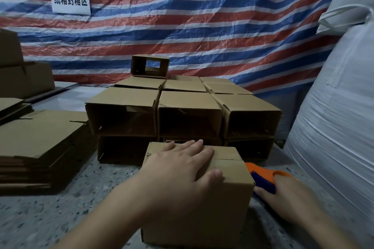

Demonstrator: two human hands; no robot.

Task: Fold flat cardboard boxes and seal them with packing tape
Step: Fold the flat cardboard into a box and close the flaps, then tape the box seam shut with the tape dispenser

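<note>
A cardboard box [222, 194] stands on the speckled surface [60, 218] directly under the left hand [182, 168], its top flaps folded shut with the seam between them running off to the right of the fingers. Going left to right: far to the left of that hand lies a stack of flat boxes [40, 143] not yet folded; beyond the fingertips is a block of folded boxes [182, 115] lying on their sides with open ends facing the camera; the left hand itself is spread flat, palm down, pressing the flaps closed; just right of the box, the right hand [287, 202] grips an orange and blue tape dispenser [265, 180] held low against the box's right side. To the right of that hand rises a large white sack [334, 127]. The step appears to be taping the top seam. To do it well, the left hand should keep both flaps level and butted together, then slide clear as the dispenser is drawn along the seam, starting on the side wall so the tape wraps over the edge.
</note>
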